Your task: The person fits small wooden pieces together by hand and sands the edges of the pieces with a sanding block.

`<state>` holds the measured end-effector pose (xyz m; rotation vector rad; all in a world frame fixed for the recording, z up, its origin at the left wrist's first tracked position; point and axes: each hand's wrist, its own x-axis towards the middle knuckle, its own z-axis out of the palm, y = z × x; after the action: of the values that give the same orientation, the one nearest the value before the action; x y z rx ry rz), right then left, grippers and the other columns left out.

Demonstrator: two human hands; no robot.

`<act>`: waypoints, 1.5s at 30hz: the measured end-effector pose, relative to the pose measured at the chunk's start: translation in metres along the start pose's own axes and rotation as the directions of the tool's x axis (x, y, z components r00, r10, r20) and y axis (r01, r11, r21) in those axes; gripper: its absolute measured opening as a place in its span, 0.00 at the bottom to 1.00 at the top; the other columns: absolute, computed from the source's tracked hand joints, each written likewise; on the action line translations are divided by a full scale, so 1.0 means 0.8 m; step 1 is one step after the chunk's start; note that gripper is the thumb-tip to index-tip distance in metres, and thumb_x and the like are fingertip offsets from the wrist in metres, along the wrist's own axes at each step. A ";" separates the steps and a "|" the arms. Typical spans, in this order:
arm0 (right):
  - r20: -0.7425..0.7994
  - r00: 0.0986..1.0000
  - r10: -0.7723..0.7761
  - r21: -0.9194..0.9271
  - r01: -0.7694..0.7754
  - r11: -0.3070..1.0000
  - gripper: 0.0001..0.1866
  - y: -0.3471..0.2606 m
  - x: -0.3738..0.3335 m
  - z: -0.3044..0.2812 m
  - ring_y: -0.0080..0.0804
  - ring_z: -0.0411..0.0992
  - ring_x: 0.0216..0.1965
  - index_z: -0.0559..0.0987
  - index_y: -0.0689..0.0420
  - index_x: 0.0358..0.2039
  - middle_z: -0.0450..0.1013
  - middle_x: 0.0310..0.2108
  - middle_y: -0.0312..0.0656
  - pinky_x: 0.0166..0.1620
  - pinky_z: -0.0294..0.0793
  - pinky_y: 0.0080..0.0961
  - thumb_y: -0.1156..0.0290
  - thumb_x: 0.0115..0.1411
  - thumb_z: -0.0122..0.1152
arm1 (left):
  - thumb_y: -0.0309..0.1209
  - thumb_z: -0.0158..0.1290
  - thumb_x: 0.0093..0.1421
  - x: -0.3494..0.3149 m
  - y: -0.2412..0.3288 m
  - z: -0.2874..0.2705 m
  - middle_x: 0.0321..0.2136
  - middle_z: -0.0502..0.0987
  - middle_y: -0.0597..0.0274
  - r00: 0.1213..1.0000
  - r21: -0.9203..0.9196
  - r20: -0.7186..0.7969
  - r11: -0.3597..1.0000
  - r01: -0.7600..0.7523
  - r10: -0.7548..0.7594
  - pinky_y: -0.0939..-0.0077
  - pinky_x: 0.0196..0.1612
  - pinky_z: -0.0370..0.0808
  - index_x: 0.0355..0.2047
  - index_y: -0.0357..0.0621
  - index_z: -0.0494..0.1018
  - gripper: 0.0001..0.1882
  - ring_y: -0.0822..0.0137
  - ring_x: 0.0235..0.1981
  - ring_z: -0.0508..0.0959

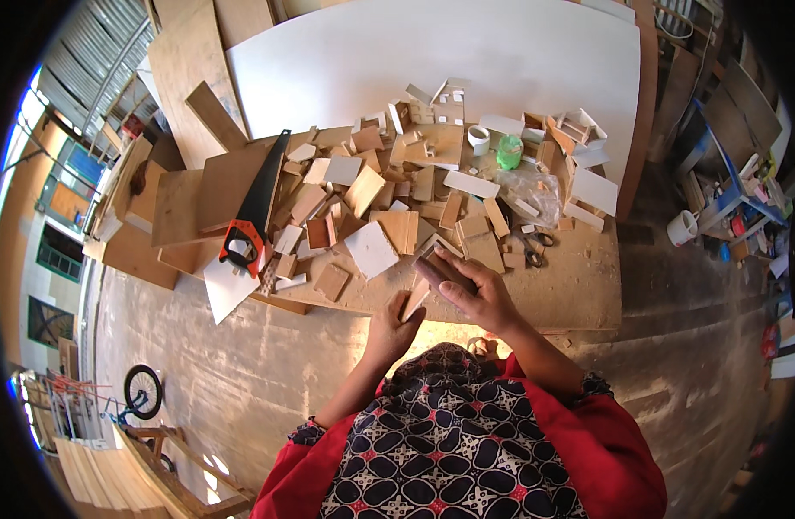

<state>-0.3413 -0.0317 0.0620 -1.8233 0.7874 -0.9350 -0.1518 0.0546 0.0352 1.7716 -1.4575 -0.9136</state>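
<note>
At the bench's front edge, my right hand [484, 298] is closed round a dark brown block [442, 272] that looks like a sanding block. My left hand [391, 329], just left of it and lower, grips a small pale wood piece [417, 294] between thumb and fingers. The block lies over the upper part of the wood piece; whether the two touch is hard to tell. Beyond my hands sits a square white-faced board [371, 251]. A pair of scissors [532, 248] with dark handles rests to the right of my right hand.
Wood offcuts cover much of the workbench [579, 290]. A handsaw [257, 203] with an orange handle leans across boards at the left. Toward the back stand a white cup [478, 140], a green container [509, 152] and a small wooden model house [436, 108]. A large white panel [432, 52] rises behind.
</note>
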 end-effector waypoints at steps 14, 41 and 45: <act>0.230 0.953 -0.197 0.018 0.198 0.980 0.30 -0.041 -0.033 -0.007 0.49 0.74 0.38 0.70 0.50 0.60 0.73 0.39 0.53 0.43 0.74 0.35 0.59 0.56 0.63 | 0.20 0.55 0.44 -0.015 0.011 -0.021 0.32 0.73 0.46 0.944 0.252 -0.107 0.927 -0.278 0.313 0.57 0.38 0.73 0.39 0.38 0.71 0.18 0.42 0.37 0.74; -0.095 0.957 -0.274 -0.386 0.218 0.896 0.31 -0.032 -0.025 0.013 0.44 0.73 0.27 0.73 0.47 0.57 0.69 0.31 0.48 0.29 0.75 0.36 0.56 0.53 0.67 | 0.32 0.48 0.64 -0.014 -0.009 -0.002 0.27 0.73 0.69 0.947 -0.753 0.308 0.586 0.300 -0.090 0.83 0.27 0.68 0.44 0.40 0.70 0.11 0.78 0.27 0.72; 0.191 0.936 -0.296 -0.317 0.344 0.884 0.30 -0.054 -0.064 0.028 0.46 0.75 0.27 0.73 0.43 0.58 0.69 0.32 0.47 0.29 0.77 0.37 0.53 0.55 0.65 | 0.29 0.47 0.64 -0.010 -0.039 0.011 0.35 0.77 0.65 0.965 -0.856 0.261 0.470 0.216 0.034 0.83 0.28 0.71 0.46 0.40 0.71 0.12 0.76 0.30 0.75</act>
<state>-0.3424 0.0365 0.0812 -2.3551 0.5983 -0.9043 -0.1443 0.0666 0.0053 0.9349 -0.7083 -1.6205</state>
